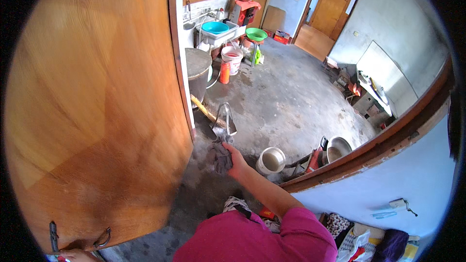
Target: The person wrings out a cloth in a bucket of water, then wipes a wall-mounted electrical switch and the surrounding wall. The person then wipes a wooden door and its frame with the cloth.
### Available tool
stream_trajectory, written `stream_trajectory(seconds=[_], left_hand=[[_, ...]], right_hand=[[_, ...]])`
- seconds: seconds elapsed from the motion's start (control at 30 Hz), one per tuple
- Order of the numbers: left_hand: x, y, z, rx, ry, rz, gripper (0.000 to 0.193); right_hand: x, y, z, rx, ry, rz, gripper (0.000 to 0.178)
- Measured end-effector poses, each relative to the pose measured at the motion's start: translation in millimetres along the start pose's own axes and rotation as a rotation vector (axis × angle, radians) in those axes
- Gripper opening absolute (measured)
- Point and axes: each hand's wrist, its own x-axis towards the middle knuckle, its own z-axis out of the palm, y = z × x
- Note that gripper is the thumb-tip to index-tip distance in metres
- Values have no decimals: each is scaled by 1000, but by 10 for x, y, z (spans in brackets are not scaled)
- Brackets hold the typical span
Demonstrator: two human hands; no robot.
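Observation:
My right arm stretches forward through the doorway. My right hand is closed around a crumpled dark grey cloth, which hangs in front of the fingers above the floor. Just beyond the cloth is a metal dustpan with an upright looped handle, and a straw broom lies against it. At the lower left rim, part of my left hand shows beside the wooden door. A dark bar-shaped piece and a curved dark door handle are close to it; its fingers are mostly cut off.
A white bucket stands right of my right hand, near a metal basin by the door frame. Further in are a sink with a blue basin, a pink-white bucket, a green basin and a stove counter. Folded fabrics lie lower right.

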Motion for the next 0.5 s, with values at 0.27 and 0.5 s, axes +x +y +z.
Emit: stream_trajectory(seconds=[0.27, 0.5], left_hand=[[273, 372, -66, -105, 11, -73, 64], [440, 540, -298, -246, -12, -135, 76]], right_hand=[[959, -448, 262, -68, -275, -19, 50], [1713, -1136, 1123, -384, -153, -272, 33]])
